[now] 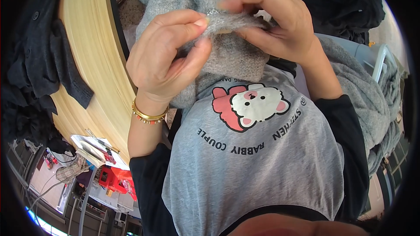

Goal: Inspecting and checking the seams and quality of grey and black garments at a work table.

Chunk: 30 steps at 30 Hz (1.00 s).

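Pinching one grey knit garment (227,57): left hand (164,54) and right hand (271,19), both closed on its edge. One wooden table (94,61); one red box (117,179) beyond its near end.

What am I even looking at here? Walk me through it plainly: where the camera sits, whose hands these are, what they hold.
There is one picture, from a wide fisheye camera worn on a person's head, looking down, so edges bend. The grey shirt with a cartoon animal is the wearer's own chest. Both forearms come up from below. The left hand, with a gold bracelet at the wrist, and the right hand pinch a fold of grey knitted fabric between fingertips. Something small and shiny sits at the pinch; I cannot tell what. To the left is a pale wooden table with dark clothes on it.
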### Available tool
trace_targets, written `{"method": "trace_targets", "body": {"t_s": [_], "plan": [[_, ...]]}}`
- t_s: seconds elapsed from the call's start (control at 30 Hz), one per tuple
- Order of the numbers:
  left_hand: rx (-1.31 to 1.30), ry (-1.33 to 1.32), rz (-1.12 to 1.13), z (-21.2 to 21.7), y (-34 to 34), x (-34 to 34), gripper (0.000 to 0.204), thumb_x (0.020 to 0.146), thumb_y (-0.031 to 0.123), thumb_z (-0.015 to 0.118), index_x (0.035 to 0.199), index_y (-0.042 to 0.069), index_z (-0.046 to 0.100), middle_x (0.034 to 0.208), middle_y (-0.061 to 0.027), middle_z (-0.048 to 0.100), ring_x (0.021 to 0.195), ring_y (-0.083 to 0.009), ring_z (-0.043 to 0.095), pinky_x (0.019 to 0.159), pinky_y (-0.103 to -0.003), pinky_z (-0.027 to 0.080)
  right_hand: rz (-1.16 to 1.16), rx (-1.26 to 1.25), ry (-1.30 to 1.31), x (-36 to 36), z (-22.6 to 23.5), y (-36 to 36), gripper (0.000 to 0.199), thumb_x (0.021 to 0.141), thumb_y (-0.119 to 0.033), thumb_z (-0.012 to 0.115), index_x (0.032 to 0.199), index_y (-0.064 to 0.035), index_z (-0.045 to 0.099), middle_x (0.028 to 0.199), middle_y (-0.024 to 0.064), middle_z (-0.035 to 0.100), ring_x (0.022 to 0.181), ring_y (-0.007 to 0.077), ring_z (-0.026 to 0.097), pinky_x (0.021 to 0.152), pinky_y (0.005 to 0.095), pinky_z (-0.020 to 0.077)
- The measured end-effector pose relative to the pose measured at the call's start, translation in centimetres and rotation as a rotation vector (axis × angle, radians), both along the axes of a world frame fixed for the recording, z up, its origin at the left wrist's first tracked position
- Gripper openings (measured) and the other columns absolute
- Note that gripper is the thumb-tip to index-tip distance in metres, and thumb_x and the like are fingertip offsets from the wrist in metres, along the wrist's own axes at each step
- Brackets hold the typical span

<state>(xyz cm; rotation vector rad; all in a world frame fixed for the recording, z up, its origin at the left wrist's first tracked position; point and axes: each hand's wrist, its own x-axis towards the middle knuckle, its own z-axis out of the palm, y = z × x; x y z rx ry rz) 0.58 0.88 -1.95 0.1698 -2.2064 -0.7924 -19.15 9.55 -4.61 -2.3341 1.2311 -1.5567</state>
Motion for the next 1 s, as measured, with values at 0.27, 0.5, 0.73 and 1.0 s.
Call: {"method": "trace_targets", "body": {"t_s": [0.27,0.5,0.73,1.0], "plan": [[-0.225,0.036,-0.035,-0.4,0.2,0.1,0.022,0.063,-0.004,0.076,0.082,0.001,0.066,0.084,-0.0105,0.068,0.069,-0.0216,0.067,0.057,-0.027,0.053,-0.071,-0.327,0.246,-0.9,-0.9,-0.1,0.039,0.068,-0.003,0.070,0.107,-0.0048,0.065,0.087,0.0097,0.060,0.077,0.0271,0.062,0.064,0.0325,0.0511],[-0.337,0.001,-0.084,0.0,0.5,0.3,0.020,0.066,-0.005,0.071,0.085,-0.002,0.067,0.084,-0.0100,0.065,0.071,-0.0237,0.066,0.060,-0.028,0.053,-0.065,-0.251,0.287,-0.9,-0.3,0.3,0.036,0.070,-0.002,0.067,0.106,-0.0034,0.065,0.089,0.0103,0.057,0.077,0.0276,0.061,0.065,0.0334,0.0515],[0.593,-0.407,0.142,0.0,-0.2,0.6,0.014,0.079,-0.001,0.070,0.092,-0.003,0.068,0.080,-0.0019,0.062,0.068,-0.0069,0.056,0.058,-0.018,0.041,0.082,-0.327,-0.493,-1.9,-1.7,-0.6,0.027,0.070,0.002,0.068,0.097,0.0001,0.070,0.084,0.0089,0.060,0.071,0.0191,0.057,0.063,0.0251,0.0437],[1.035,-0.395,-0.048,0.1,-3.7,2.2,0.009,0.089,0.010,0.067,0.093,0.002,0.069,0.082,0.0058,0.062,0.072,0.0001,0.049,0.064,-0.014,0.036,-0.189,0.982,-0.371,-6.1,-1.1,8.1,0.007,0.092,-0.003,0.057,0.097,-0.0006,0.062,0.105,0.0044,0.063,0.099,0.0082,0.056,0.085,0.0217,0.0430]]}}
